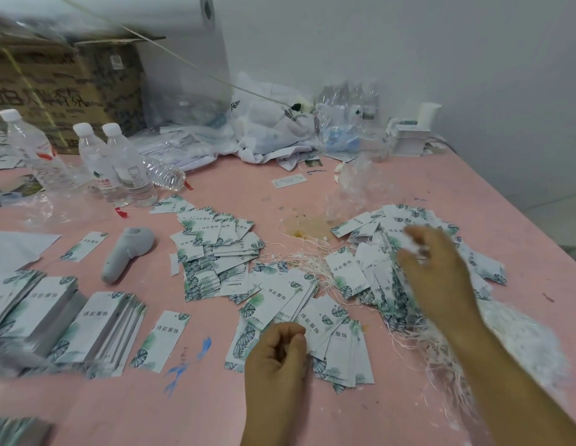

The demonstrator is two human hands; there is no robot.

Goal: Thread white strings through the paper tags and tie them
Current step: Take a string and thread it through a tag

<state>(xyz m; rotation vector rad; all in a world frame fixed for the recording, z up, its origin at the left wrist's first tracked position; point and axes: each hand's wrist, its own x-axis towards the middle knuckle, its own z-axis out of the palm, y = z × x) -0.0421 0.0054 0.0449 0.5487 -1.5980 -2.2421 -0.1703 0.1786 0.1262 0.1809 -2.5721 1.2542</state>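
White paper tags with green leaf print lie in loose heaps on the pink table (216, 397). One heap (216, 255) is in the middle, and a fanned group (328, 320) lies just past my left hand. A pile of tags with strings (376, 268) sits on the right. Loose white strings (306, 262) tangle between the heaps, and a bigger bundle (441, 355) lies under my right forearm. My left hand (277, 358) is curled, its fingertips closed at the edge of the fanned tags. My right hand (438, 275) hovers blurred over the right pile with fingers spread.
Neat stacks of tags (97, 329) stand at the left front, with a grey handheld tool (126, 252) beyond them. Water bottles (119, 165), a cardboard box (64, 82), plastic bags (270, 123) and a small white box (409, 140) crowd the back. The table's right edge runs diagonally.
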